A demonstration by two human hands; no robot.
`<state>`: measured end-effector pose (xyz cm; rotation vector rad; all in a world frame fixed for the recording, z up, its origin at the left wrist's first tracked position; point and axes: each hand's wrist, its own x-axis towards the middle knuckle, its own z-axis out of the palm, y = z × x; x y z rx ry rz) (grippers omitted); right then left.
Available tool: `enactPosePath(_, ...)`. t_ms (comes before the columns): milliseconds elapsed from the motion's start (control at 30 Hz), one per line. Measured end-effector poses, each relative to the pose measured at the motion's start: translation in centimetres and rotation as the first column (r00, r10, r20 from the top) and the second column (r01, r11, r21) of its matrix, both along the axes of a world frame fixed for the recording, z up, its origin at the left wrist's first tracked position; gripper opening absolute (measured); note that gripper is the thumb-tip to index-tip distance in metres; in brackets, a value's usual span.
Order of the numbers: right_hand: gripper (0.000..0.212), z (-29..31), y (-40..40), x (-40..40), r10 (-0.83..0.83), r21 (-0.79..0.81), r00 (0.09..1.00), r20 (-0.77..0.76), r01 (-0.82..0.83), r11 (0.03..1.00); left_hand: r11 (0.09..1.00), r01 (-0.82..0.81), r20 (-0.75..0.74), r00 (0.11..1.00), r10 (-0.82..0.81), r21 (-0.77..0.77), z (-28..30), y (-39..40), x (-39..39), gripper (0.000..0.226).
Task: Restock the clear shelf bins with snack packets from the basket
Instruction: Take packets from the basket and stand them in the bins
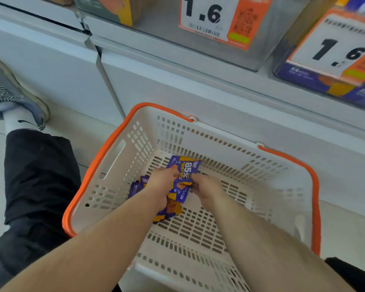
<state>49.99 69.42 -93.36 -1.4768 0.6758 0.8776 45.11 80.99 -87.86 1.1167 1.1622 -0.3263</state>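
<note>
Head camera looks steeply down, close above basket [198, 228].

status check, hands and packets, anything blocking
Left hand and right hand both grip purple snack packets inside basket. Clear bins above, unobstructed.

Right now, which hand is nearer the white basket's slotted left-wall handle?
Left. The left hand is nearer the handle slot; the right hand sits farther right, toward the basket's middle.

We see the pale floor [89, 133] carrying the white basket [261, 218] with its orange rim, set against the shelf base. Our fingers [173, 171] reach inside it. Left of them, a grey shoe [19, 95] rests on the floor.
</note>
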Motion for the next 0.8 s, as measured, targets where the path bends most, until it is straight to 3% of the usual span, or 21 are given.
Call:
enactPosePath(67, 0.007, 0.8, -2.0, 0.1, -0.025, -0.086, 0.999, 0.045, 0.029, 0.996, 0.997, -0.040, -0.043, 0.998, 0.037, -0.071, 0.4, -1.5, -0.2, 0.008)
enactPosePath(200, 0.024, -0.4, -6.4, -0.2, -0.011, -0.271, 0.995, 0.101, 0.038, 0.962, 0.987, 0.017, -0.087, 0.996, -0.032, -0.160, 1.7, -4.4, -1.0, 0.011)
enactPosePath(267, 0.022, -2.1, -8.6, -0.3, -0.016, -0.329, 0.995, 0.102, 0.049, 0.943, 0.986, 0.009, -0.115, 0.993, -0.029, -0.166, 1.5, -5.2, -1.4, 0.039)
enactPosePath(433, 0.026, 3.8, -9.9, -2.1, -0.081, -0.170, 0.996, -0.024, 0.076, 0.983, 0.969, 0.019, -0.130, 0.990, -0.053, -0.247, 1.8, -7.1, -2.1, 0.056)
enactPosePath(633, 0.030, 6.6, -11.6, -2.4, -0.001, -0.030, 0.999, -0.033, 0.000, 1.000, 0.939, 0.022, 0.019, 1.000, -0.016, -0.344, 3.3, -9.7, -1.2, 0.029)
enactPosePath(733, 0.027, 7.9, -11.7, -2.9, 0.069, 0.021, 0.998, 0.000, -0.069, 0.997, 0.959, 0.008, 0.076, 0.997, 0.014, -0.284, 3.9, -10.4, -0.3, 0.018)
enactPosePath(800, 0.024, 8.3, -11.6, -3.1, 0.132, -0.008, 0.991, 0.033, -0.132, 0.991, 0.991, 0.068, 0.126, 0.991, -0.054, -0.114, 4.2, -10.3, 0.3, 0.013)
